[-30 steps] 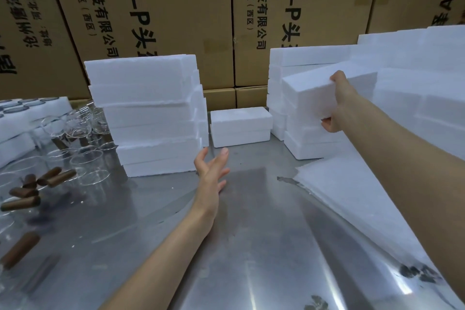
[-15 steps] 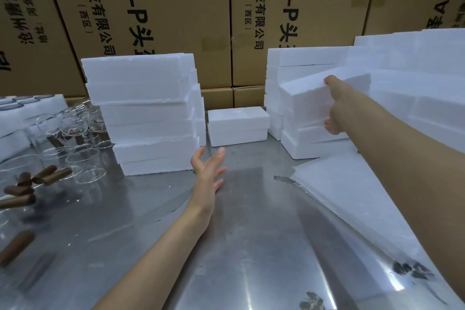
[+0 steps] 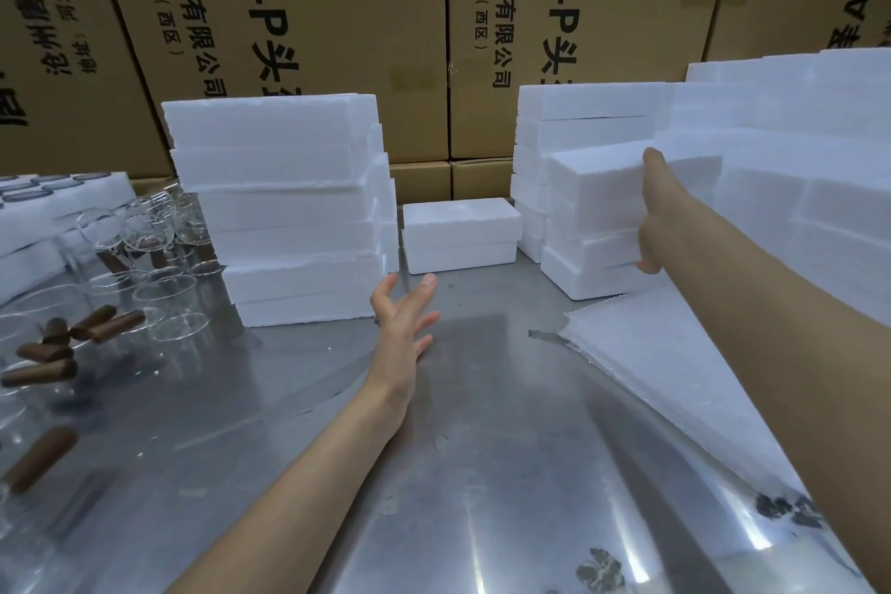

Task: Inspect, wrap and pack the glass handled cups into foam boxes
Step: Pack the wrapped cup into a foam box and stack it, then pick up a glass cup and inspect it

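Your right hand [image 3: 648, 212] gripping the foam box [image 3: 598, 193] (top of its stack), left hand [image 3: 402, 323] spread, holding nothing.

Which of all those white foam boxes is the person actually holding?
The white foam box topping the front right-hand stack. The right hand grips its end, thumb on top, fingers beneath. The other stacks and the lone box at the back stand untouched.

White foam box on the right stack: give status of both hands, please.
Right hand grips white rectangular foam box atop right stack. Left hand open above steel table. Path clear.
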